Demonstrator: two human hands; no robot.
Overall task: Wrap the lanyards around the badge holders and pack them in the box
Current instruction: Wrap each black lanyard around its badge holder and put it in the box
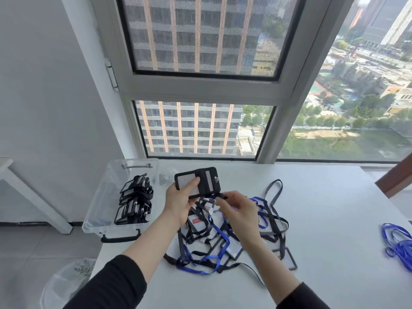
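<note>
Black and blue lanyards [223, 233]: unwrapped pile, nearest. Right hand [239, 210] pinches strap tail [221, 195]; left hand [181, 201] grips badge holder [197, 181], nearly wrapped. Step, probably: finishing wrap. Next: tuck tail, lay in part-filled clear box [100, 192], left.

Badge holder [187, 181] aloft, black lanyard [204, 179] wound round — clear box [101, 197] left w/ more.

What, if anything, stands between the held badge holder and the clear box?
Nothing visible. The badge holder, gripped by the left hand, hangs right of the open clear box; wrapped holders fill only part of it.
</note>
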